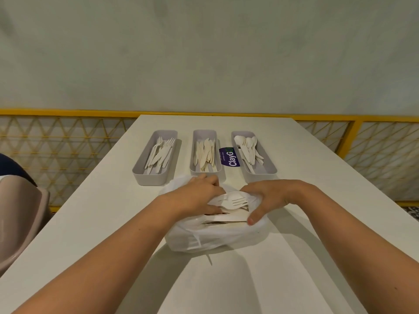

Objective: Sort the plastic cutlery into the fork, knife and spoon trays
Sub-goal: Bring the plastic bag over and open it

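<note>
While both hands work the bag, layout left to right: fork tray point(148, 179) is leftmost in the far row, forks piled inside. Next, left hand point(199, 193) is curled round the left edge of the white plastic bag point(215, 239), which sits on the counter point(238, 291) just in front of the trays. Middle: knife tray point(204, 132), knives inside. Purple sticker point(227, 157) lies between knife and spoon trays. One white fork point(235, 201) tops the unsorted cutlery in the bag mouth, tines pointing right. Then right hand point(269, 196) grips the bag's right edge, thumb down on the near rim. Rightmost: spoon tray point(271, 165), spoons inside.
</note>
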`<control>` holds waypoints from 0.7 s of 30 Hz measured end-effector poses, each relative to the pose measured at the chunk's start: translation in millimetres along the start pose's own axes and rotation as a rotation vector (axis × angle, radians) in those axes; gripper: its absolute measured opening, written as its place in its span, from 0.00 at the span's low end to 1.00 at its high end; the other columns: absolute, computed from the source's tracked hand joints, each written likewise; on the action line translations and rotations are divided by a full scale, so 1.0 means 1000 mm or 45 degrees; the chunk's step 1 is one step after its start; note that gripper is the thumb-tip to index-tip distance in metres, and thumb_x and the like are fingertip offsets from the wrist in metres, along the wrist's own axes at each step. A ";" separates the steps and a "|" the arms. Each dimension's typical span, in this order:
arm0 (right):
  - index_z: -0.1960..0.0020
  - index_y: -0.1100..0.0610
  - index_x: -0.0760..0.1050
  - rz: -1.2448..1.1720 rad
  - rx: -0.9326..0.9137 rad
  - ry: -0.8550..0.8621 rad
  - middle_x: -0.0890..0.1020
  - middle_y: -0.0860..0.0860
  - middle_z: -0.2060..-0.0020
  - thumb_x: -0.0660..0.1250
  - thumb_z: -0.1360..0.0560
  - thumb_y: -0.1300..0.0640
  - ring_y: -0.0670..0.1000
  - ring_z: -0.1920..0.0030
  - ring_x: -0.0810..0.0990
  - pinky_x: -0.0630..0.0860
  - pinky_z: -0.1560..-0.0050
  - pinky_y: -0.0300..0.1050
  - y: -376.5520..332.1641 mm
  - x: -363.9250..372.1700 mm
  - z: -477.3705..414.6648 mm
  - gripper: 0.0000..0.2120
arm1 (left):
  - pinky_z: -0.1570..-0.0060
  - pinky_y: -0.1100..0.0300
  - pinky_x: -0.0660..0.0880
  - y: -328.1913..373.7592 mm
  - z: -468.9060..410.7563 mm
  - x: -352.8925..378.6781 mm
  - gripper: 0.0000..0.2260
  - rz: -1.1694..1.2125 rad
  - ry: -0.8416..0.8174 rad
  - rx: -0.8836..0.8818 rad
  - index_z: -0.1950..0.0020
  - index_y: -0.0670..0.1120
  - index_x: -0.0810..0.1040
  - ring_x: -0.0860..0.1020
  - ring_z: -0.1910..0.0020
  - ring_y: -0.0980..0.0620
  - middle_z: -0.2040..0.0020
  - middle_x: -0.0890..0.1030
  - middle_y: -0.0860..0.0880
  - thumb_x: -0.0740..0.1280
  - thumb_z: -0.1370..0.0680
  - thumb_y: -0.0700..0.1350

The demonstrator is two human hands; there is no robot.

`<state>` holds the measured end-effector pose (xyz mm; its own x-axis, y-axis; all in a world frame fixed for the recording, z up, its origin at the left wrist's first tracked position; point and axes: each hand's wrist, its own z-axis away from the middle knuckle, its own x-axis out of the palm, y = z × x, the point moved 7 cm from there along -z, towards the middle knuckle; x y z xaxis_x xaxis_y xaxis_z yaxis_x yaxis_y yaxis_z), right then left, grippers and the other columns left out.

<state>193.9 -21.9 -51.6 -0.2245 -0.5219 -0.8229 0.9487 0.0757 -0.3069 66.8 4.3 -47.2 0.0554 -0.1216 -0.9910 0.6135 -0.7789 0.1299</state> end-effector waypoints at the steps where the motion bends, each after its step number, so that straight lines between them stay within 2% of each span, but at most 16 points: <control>1: 0.32 0.51 0.68 -0.013 0.010 0.004 0.73 0.44 0.40 0.71 0.29 0.48 0.48 0.40 0.71 0.67 0.41 0.39 0.000 0.000 0.002 0.28 | 0.39 0.56 0.67 0.001 0.001 -0.001 0.19 0.030 0.053 0.002 0.35 0.50 0.73 0.68 0.40 0.49 0.41 0.71 0.49 0.65 0.24 0.54; 3: 0.36 0.55 0.72 -0.004 0.011 0.085 0.77 0.49 0.42 0.67 0.25 0.50 0.51 0.42 0.74 0.70 0.42 0.43 0.002 -0.005 0.004 0.20 | 0.39 0.59 0.67 0.002 0.005 -0.001 0.20 0.070 0.132 -0.009 0.34 0.49 0.72 0.69 0.40 0.51 0.41 0.72 0.50 0.66 0.24 0.54; 5: 0.46 0.59 0.76 -0.006 0.017 0.188 0.79 0.52 0.51 0.63 0.22 0.53 0.52 0.50 0.76 0.72 0.50 0.42 0.005 -0.010 0.003 0.11 | 0.40 0.62 0.66 0.001 0.007 0.001 0.20 0.065 0.172 -0.031 0.34 0.48 0.71 0.70 0.40 0.51 0.40 0.72 0.50 0.65 0.24 0.55; 7: 0.59 0.58 0.73 0.016 0.043 0.256 0.74 0.50 0.64 0.61 0.21 0.56 0.47 0.63 0.71 0.66 0.62 0.37 0.008 -0.013 0.002 0.10 | 0.40 0.62 0.64 -0.001 0.008 0.002 0.22 0.020 0.200 -0.068 0.34 0.48 0.70 0.68 0.39 0.51 0.39 0.71 0.49 0.63 0.23 0.57; 8: 0.62 0.58 0.71 0.035 0.063 0.281 0.71 0.49 0.66 0.60 0.21 0.57 0.46 0.66 0.68 0.63 0.64 0.37 0.010 -0.013 0.001 0.11 | 0.39 0.61 0.64 -0.002 0.009 0.003 0.23 -0.012 0.205 -0.083 0.34 0.47 0.70 0.68 0.39 0.50 0.38 0.71 0.49 0.62 0.23 0.59; 12: 0.57 0.61 0.74 0.035 0.124 0.305 0.74 0.52 0.63 0.60 0.22 0.59 0.48 0.64 0.70 0.64 0.64 0.38 0.019 -0.012 -0.001 0.08 | 0.42 0.62 0.64 0.005 0.009 0.000 0.21 -0.105 0.201 -0.007 0.34 0.47 0.70 0.69 0.41 0.50 0.40 0.72 0.49 0.60 0.22 0.58; 16: 0.53 0.54 0.75 0.009 0.100 0.343 0.75 0.48 0.60 0.61 0.24 0.63 0.46 0.63 0.71 0.67 0.63 0.35 0.019 -0.014 0.000 0.06 | 0.45 0.64 0.63 0.009 0.012 -0.002 0.17 -0.069 0.152 0.038 0.36 0.47 0.70 0.69 0.43 0.51 0.40 0.72 0.49 0.60 0.21 0.53; 21: 0.57 0.53 0.73 -0.013 0.122 0.317 0.72 0.45 0.66 0.61 0.25 0.65 0.43 0.67 0.71 0.66 0.67 0.33 0.023 -0.011 0.001 0.09 | 0.43 0.59 0.66 0.011 0.012 0.000 0.17 -0.138 0.072 0.027 0.35 0.46 0.69 0.70 0.44 0.49 0.41 0.72 0.48 0.60 0.21 0.52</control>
<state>218.6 -15.5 -49.3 -0.2711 -0.2963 -0.9158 0.9601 -0.0153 -0.2793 64.6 -11.5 -45.2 0.0344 -0.0011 -0.9994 0.6016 -0.7985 0.0216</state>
